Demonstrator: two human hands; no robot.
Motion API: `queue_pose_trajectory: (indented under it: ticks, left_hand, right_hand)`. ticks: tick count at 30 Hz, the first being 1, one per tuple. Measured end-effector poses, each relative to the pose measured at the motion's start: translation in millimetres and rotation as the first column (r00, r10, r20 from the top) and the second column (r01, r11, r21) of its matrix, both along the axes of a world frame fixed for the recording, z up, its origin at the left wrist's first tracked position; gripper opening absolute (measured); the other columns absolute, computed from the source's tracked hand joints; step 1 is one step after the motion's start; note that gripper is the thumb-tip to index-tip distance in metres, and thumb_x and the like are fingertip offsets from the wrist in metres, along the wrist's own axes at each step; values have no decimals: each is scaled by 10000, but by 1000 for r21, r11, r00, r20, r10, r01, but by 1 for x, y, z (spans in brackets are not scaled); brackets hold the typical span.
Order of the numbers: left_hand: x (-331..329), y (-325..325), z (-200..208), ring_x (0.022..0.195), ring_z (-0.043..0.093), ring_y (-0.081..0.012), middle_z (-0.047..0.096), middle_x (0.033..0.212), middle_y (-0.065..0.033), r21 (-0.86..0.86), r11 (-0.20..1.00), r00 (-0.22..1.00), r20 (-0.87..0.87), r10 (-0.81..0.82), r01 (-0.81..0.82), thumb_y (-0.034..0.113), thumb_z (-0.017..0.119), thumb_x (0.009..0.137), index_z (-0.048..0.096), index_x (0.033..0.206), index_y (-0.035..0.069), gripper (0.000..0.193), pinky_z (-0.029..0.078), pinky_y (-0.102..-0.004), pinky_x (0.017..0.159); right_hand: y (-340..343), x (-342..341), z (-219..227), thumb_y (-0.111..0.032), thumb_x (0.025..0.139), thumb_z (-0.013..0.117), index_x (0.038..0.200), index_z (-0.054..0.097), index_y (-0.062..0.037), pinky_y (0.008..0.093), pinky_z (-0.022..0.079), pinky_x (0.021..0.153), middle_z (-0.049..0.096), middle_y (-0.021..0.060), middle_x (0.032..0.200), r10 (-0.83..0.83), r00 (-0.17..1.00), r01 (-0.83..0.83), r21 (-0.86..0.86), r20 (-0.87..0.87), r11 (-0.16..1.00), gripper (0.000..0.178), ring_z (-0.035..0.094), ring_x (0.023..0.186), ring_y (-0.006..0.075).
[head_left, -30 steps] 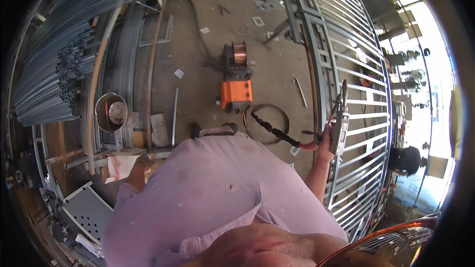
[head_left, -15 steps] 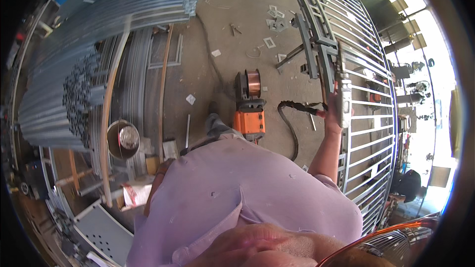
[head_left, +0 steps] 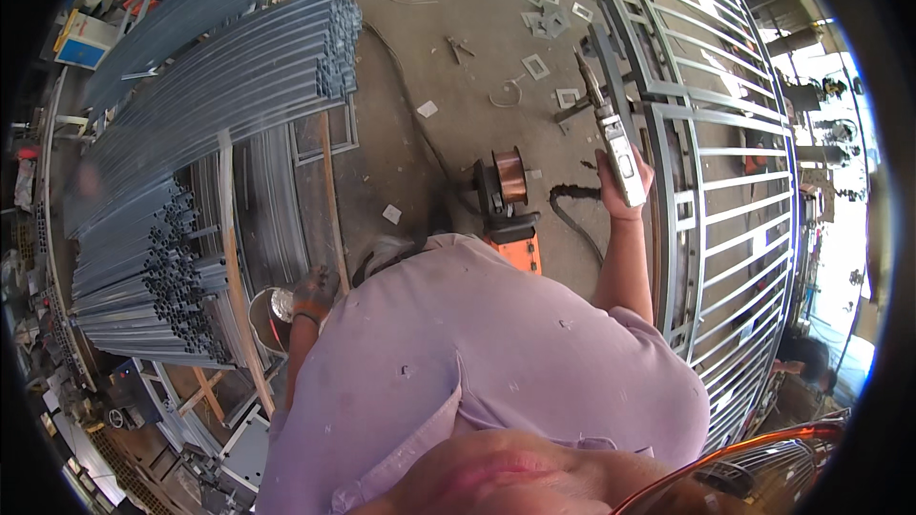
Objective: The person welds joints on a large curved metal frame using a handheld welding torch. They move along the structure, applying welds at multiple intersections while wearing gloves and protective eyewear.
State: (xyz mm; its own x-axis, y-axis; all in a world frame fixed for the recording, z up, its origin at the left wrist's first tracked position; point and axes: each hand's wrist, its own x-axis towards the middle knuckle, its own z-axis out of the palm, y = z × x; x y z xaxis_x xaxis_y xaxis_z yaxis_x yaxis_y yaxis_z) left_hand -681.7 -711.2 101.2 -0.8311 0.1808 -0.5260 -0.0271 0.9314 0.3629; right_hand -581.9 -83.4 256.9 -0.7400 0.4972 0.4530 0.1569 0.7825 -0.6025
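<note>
My right hand (head_left: pixel 622 181) grips a silver welding gun (head_left: pixel 618 148), its thin nozzle pointing away from me toward the upper left. A dark cable (head_left: pixel 572 229) hangs below that hand. The gun is just left of a grey metal frame with bars (head_left: pixel 682 238), and I cannot tell whether they touch. My left hand (head_left: pixel 313 294), in a dark grey glove with an orange cuff, hangs at my left side with its fingers loosely apart. It appears beside a metal bucket (head_left: pixel 260 324), overlapping its rim in view; nothing shows in its grasp.
An orange machine (head_left: pixel 518 253) with a copper wire spool (head_left: pixel 510 176) stands ahead of me. Stacked square metal tubes (head_left: pixel 239 67) fill the left side. Small square plates (head_left: pixel 536 67) lie on the floor. A hose (head_left: pixel 405 86) runs across it.
My right hand has turned the welding gun, so its nozzle now points up and left, away from the barred frame. My left hand has come into view beside the bucket. The whole view has shifted.
</note>
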Motion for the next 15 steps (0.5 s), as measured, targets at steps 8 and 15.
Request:
queue_pose_trajectory:
  ticks: [8,15]
  left_hand:
    - [-151,90,46,980,751,-414,759,1084,-176,282,899,825,-548,-135,334,279,825,942,706,1283,91,407,609,-482,862]
    - [-319,182,114,1207,673,-451,692,1331,-210,375,805,597,-802,33,460,273,853,924,639,1390,46,561,570,-517,1020]
  right_hand:
    - [22,-55,-42,-72,914,823,961,705,-16,308,516,571,666,47,674,-47,994,48,-6,96,999,139,642,587,132]
    - [23,-103,-20,-69,886,848,928,692,-21,326,519,599,662,77,697,-151,972,169,-88,182,982,169,584,593,141]
